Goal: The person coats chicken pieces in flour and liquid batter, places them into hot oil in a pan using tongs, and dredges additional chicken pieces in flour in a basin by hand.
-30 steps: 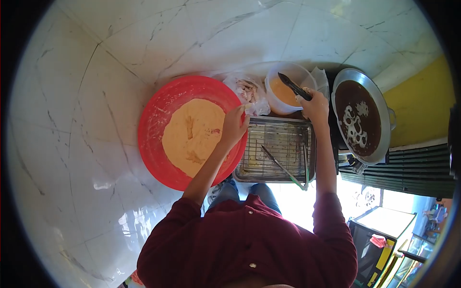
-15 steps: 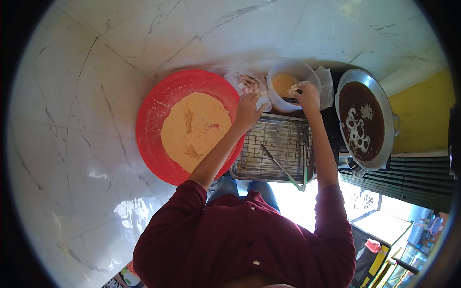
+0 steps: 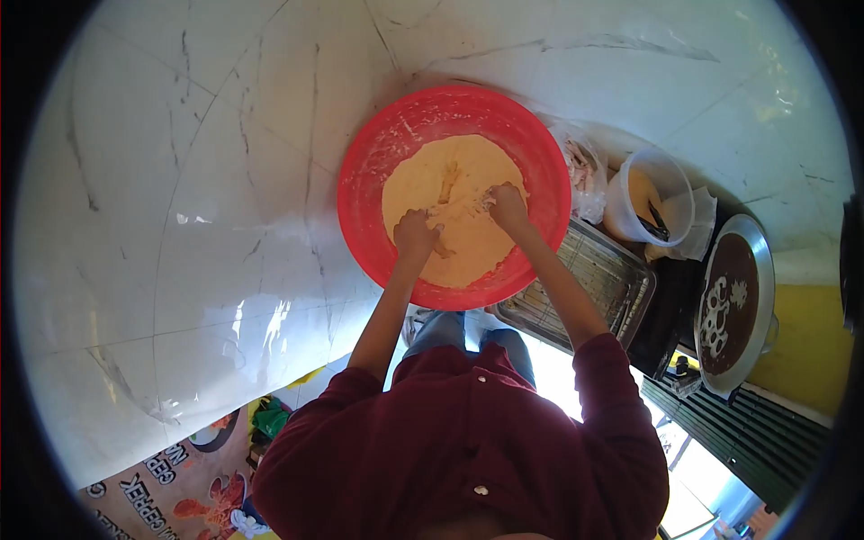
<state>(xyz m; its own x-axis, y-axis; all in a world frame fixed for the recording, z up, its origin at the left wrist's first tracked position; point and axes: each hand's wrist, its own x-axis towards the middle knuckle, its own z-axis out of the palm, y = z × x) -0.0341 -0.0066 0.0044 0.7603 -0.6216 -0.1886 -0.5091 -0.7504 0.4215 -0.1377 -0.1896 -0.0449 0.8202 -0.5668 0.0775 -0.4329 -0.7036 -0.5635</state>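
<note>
Both hands are down in the wide red basin [image 3: 360,216], in a bed of pale yellow flour [image 3: 477,243]. On the left side of the bed, my left hand [image 3: 416,234] has its fingers curled into the flour. Beside its thumb lies a flour-coated piece [image 3: 443,247], perhaps a chicken foot. My right hand [image 3: 508,207] is at the right of the bed, fingers bent together and dusted white; what they hold is hidden. A second coated piece [image 3: 448,180], shaped like a chicken foot, rests between the hands, farther back.
Right of the basin are a plastic bag of pale raw pieces [image 3: 583,171], a clear tub of batter [image 3: 630,202] with a black-handled utensil, and a wire rack on a tray [image 3: 621,288]. A large pan of brown oil [image 3: 765,270] with pale frothy patches stands farther right.
Both hands have moved left into the basin, the left from the bag and the right from the batter tub. The view has turned, so the basin is more central.
</note>
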